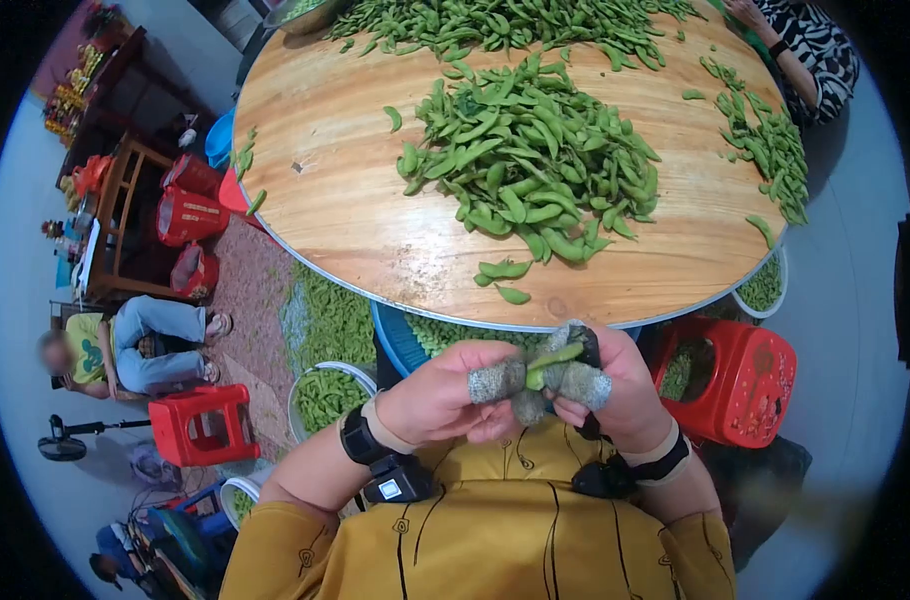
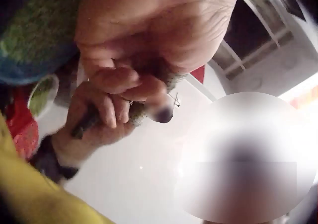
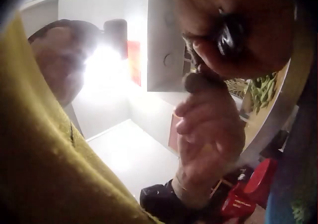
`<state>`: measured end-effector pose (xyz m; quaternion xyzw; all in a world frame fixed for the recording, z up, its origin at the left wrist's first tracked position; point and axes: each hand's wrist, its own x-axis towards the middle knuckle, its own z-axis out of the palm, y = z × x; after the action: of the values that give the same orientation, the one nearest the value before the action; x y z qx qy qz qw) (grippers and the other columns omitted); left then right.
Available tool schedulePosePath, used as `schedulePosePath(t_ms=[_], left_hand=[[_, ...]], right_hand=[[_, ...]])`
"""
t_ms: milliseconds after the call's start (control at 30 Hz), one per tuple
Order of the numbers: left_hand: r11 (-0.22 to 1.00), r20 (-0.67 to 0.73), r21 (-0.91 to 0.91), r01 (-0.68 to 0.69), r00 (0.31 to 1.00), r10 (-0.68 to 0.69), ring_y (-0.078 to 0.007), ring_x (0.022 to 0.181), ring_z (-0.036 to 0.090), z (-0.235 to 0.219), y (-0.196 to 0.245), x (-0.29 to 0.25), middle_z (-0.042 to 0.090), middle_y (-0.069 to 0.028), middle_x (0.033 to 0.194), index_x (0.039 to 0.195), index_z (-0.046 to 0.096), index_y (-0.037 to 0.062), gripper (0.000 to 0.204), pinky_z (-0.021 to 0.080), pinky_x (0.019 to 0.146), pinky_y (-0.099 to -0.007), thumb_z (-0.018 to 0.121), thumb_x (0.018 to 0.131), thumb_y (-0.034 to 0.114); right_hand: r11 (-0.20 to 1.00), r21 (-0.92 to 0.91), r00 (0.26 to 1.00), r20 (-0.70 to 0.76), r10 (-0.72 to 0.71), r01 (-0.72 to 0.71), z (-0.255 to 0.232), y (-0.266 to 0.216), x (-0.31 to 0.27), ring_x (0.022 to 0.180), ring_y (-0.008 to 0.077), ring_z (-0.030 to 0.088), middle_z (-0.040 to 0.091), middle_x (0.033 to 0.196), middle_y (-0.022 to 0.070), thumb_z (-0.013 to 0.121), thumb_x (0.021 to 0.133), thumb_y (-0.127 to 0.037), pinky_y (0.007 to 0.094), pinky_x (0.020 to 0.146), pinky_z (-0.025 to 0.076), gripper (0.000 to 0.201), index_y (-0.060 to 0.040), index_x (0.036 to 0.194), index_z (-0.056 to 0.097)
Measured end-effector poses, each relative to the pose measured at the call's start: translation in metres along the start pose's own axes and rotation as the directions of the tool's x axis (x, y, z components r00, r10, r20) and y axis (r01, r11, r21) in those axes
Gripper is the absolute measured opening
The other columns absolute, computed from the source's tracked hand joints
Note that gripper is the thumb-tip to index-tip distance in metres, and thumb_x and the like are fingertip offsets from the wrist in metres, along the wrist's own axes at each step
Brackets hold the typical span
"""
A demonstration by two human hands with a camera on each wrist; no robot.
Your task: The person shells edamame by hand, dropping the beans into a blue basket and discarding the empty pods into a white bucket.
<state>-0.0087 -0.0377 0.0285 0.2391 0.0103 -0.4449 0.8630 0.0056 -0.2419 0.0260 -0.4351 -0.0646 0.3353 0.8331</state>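
Pinching green pod point(image 1: 553, 357), both hands point(image 1: 535, 395)

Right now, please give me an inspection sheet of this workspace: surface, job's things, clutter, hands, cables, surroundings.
Surface: round wooden table, bare wood at the near edge.
Job's things: one green pod held between both hands; big pod pile at the table's middle.
Clutter: loose pods near the edge; more pods along the far and right sides.
Hands: left hand and right hand pinch the pod; fingers wear grey wraps.
Cables: nothing seen.
Surroundings: red stools, basins of pods under the table, a seated person at left.
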Motion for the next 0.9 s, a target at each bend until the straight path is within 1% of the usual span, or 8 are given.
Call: schedulePosePath(t_ms=[133,200,233,367,433,567,733,900], left_hand=[[0.705,-0.242,0.709,-0.021,0.931,0.272,-0.0145,0.053,0.051,0.006,0.003,0.004,0.056,-0.0060,0.067,0.090,0.057,-0.0002,0.017,0.042,0.050,-0.0279,0.054,0.093,0.016],[-0.367,0.340,0.916,-0.161,0.796,0.500,-0.0155,0.055,0.052,0.001,0.004,0.004,0.055,-0.0072,0.066,0.089,0.056,-0.0014,0.012,0.043,0.052,-0.0294,0.052,0.091,0.009],[-0.451,0.395,0.878,-0.162,0.776,0.491,-0.0165,0.053,0.051,-0.004,0.001,0.004,0.054,-0.0088,0.066,0.090,0.056,-0.0016,0.010,0.043,0.052,-0.0298,0.053,0.089,0.008],[0.075,0.036,0.993,-0.091,0.837,0.547,-0.0142,0.050,0.048,0.002,-0.003,0.000,0.053,-0.0055,0.064,0.088,0.055,-0.0005,0.012,0.041,0.049,-0.0278,0.051,0.092,0.010],[0.855,-0.375,0.518,0.004,0.900,0.222,-0.0100,0.050,0.047,0.004,-0.002,-0.003,0.053,-0.0018,0.064,0.088,0.055,0.0010,0.013,0.039,0.046,-0.0253,0.048,0.094,0.011],[0.745,-0.399,0.666,0.044,0.865,0.306,-0.0065,0.051,0.047,-0.003,-0.006,-0.002,0.053,0.0013,0.065,0.089,0.055,0.0025,0.016,0.037,0.046,-0.0226,0.046,0.096,0.013],[0.026,0.006,0.999,-0.026,0.803,0.596,-0.0079,0.052,0.049,-0.017,-0.018,0.001,0.053,-0.0013,0.062,0.088,0.054,0.0021,0.013,0.039,0.047,-0.0239,0.049,0.093,0.013],[0.189,-0.117,0.982,0.022,0.854,0.506,-0.0095,0.052,0.051,0.000,-0.011,-0.005,0.053,-0.0020,0.060,0.084,0.053,0.0026,0.013,0.041,0.048,-0.0256,0.049,0.092,0.013]], right_hand=[[0.998,-0.067,0.993,-0.113,-0.015,0.007,-0.006,0.010,0.002,0.050,0.0058,0.046,0.056,0.070,-0.0004,0.058,0.091,-0.011,0.0195,0.045,0.036,0.014,-0.0005,0.101,0.058],[0.987,-0.159,0.986,-0.163,-0.020,-0.006,-0.001,0.012,0.003,0.050,0.0055,0.046,0.055,0.070,-0.0006,0.057,0.091,-0.009,0.0195,0.045,0.036,0.014,-0.0007,0.101,0.058],[0.988,-0.154,0.986,-0.164,-0.018,-0.007,0.000,0.011,0.003,0.050,0.0055,0.046,0.055,0.070,-0.0006,0.057,0.091,-0.009,0.0195,0.045,0.036,0.014,-0.0007,0.101,0.058],[0.992,-0.120,0.989,-0.149,0.021,-0.039,-0.002,0.014,0.003,0.051,0.0047,0.046,0.054,0.069,-0.0012,0.056,0.091,-0.008,0.0194,0.045,0.037,0.012,-0.0016,0.100,0.058],[0.996,-0.081,0.992,-0.119,0.029,-0.038,-0.004,0.016,0.003,0.051,0.0044,0.046,0.054,0.069,-0.0016,0.056,0.091,-0.008,0.0190,0.045,0.037,0.012,-0.0020,0.100,0.058],[0.878,-0.475,0.973,-0.170,-0.159,0.061,-0.013,0.033,0.003,0.051,0.0111,0.049,0.057,0.068,0.0038,0.064,0.085,-0.010,0.0274,0.047,0.042,0.017,-0.0001,0.097,0.058],[0.401,-0.898,0.845,-0.066,-0.530,0.181,-0.004,0.022,-0.008,0.058,0.0286,0.057,0.058,0.071,0.0154,0.071,0.075,-0.010,0.0373,0.057,0.047,0.026,0.0014,0.095,0.059],[0.409,-0.887,0.909,0.029,-0.415,0.215,0.002,0.019,-0.003,0.070,0.0363,0.057,0.055,0.074,0.0164,0.070,0.070,-0.008,0.0404,0.060,0.047,0.021,-0.0011,0.085,0.058]])
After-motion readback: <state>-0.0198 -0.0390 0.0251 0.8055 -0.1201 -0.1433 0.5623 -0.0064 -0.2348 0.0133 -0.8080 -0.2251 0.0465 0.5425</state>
